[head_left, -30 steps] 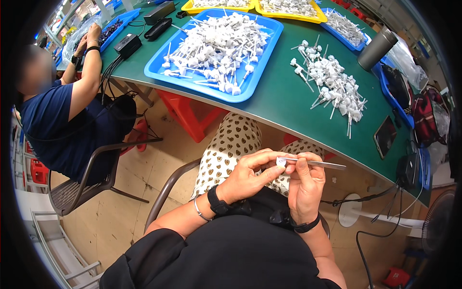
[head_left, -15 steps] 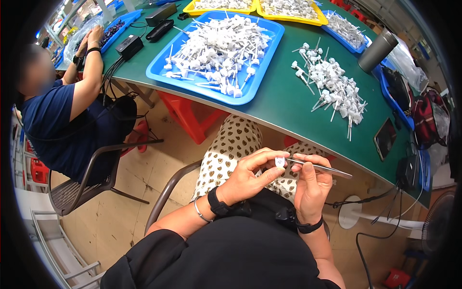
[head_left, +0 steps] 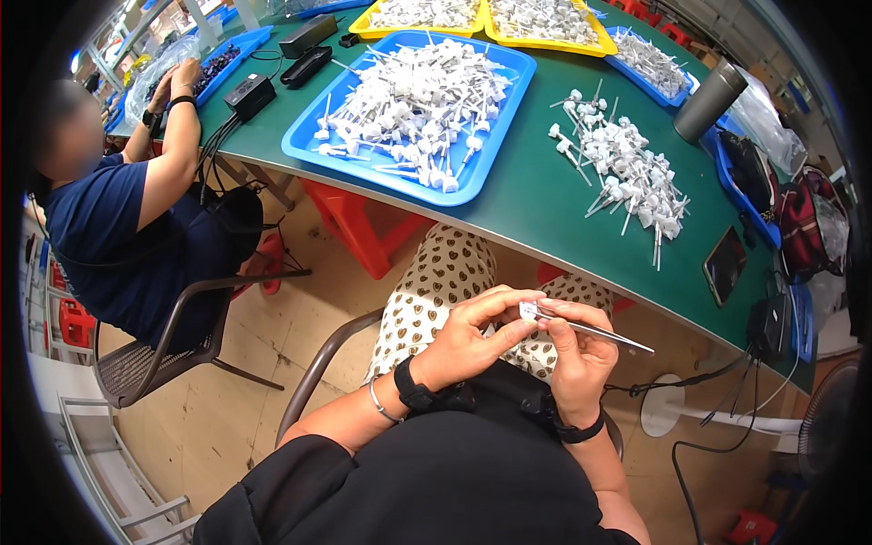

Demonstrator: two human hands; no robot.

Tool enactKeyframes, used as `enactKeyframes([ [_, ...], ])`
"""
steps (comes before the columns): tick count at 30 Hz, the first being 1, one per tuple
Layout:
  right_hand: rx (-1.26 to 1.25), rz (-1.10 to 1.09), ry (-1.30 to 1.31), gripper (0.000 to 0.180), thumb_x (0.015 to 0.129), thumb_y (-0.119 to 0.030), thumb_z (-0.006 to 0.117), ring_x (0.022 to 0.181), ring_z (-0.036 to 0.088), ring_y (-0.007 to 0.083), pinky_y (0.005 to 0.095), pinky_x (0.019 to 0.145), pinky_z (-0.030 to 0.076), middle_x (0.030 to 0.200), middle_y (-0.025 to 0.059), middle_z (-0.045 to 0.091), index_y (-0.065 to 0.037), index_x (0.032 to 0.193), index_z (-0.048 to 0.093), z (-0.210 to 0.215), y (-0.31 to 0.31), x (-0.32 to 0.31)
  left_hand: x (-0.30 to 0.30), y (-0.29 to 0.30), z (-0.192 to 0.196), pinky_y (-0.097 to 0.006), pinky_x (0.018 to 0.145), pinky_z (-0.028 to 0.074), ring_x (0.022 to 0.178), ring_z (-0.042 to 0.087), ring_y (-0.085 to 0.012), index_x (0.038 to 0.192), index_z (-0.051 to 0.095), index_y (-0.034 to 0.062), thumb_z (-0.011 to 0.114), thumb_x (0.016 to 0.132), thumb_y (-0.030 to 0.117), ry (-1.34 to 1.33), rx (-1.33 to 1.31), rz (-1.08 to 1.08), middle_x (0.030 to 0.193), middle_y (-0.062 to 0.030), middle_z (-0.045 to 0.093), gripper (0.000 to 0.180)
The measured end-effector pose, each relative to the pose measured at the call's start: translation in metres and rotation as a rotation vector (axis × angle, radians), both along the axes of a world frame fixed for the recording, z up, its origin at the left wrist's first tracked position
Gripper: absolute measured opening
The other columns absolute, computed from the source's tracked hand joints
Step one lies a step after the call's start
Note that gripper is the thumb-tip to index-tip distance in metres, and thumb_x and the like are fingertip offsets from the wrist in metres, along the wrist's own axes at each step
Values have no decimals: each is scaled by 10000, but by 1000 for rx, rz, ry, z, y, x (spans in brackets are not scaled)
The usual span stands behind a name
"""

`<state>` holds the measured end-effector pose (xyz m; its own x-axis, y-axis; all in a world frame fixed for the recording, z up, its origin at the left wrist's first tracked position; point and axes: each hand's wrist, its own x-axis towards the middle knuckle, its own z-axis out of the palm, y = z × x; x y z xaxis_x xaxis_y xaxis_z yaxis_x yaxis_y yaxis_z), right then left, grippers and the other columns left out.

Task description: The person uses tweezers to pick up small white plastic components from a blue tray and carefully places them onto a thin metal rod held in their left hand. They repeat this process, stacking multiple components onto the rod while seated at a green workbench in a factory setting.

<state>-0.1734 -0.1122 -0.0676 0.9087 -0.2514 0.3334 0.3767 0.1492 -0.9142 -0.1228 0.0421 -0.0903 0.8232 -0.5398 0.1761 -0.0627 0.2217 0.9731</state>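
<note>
Head view: my left hand (head_left: 465,338) pinches one white part (head_left: 528,311), seemingly unfinished; my right hand (head_left: 579,356) holds a metal tool (head_left: 610,335) to it; I cannot tell if those in the blue tray (head_left: 497,136) or on the counter (head_left: 545,213) are done.

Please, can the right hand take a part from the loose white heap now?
Probably not freely: the right hand holds a slim metal tool, though the way to the heap looks open.
</note>
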Motion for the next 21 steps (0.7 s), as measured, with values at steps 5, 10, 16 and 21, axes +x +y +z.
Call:
enactKeyframes([
  [5, -29, -20, -2, 126, 914, 36, 633, 847, 656, 157, 266, 765, 546, 998, 140, 680, 28, 1040, 628, -3, 0, 0, 1, -1, -3, -284, 864, 541, 1003, 626, -148, 1286, 556, -29, 605, 962, 81, 12, -38, -19, 1154, -89, 599, 346],
  [10, -203, -97, 15, 109, 892, 105, 609, 786, 636, 138, 247, 725, 525, 923, 120, 673, 49, 981, 637, -1, -2, -1, -1, -8, -6, -294, 874, 540, 1019, 639, -147, 1229, 594, -12, 574, 971, 41, 38, -113, -3, 1112, -88, 636, 264],
  [16, 19, -59, 61, 91, 919, -3, 639, 719, 619, 132, 258, 691, 511, 929, 110, 671, 18, 1002, 609, -2, -1, 9, 2, -1, 4, -273, 803, 518, 886, 600, -89, 1271, 586, 17, 572, 999, 181, 271, -207, -145, 1035, -37, 648, 318],
  [21, 193, 33, 175, 82, 939, -30, 620, 702, 622, 131, 242, 684, 497, 884, 107, 676, 14, 1006, 606, 6, 4, 18, 5, 3, 6, -247, 752, 499, 825, 595, -83, 1263, 597, 28, 566, 996, 204, 272, -209, -115, 1018, -12, 660, 322],
])
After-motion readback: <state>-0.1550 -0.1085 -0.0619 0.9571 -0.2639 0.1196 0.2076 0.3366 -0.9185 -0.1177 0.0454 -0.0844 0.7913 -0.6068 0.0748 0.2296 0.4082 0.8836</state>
